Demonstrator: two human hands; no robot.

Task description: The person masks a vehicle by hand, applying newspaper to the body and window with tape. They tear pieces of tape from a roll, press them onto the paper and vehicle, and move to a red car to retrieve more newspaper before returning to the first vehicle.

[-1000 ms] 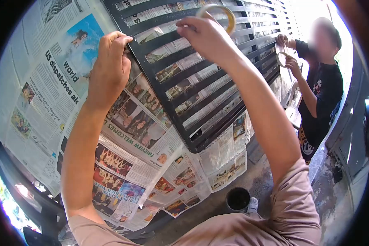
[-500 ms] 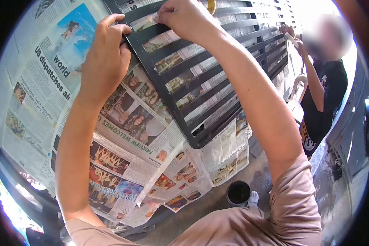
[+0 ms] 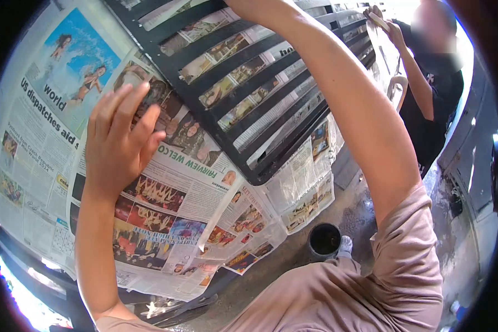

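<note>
Grey floor (image 3: 359, 206) shows past the overlapping newspaper sheets (image 3: 33, 160), which lie beneath and beside a black slatted frame (image 3: 211, 124). At the frame's left edge, the left hand (image 3: 116, 138) is released, fingers spread and slightly bent over the newsprint. Above the slats, the right hand (image 3: 254, 8) is cut off by the view, so its grip cannot be told. A dark bucket (image 3: 314, 252) stands below; at right, a person in black (image 3: 440, 99) holds a pale strip (image 3: 377, 21).

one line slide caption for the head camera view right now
Left hand spread over newspaper sheets, right hand over a black slatted frame, another person nearby.
</note>
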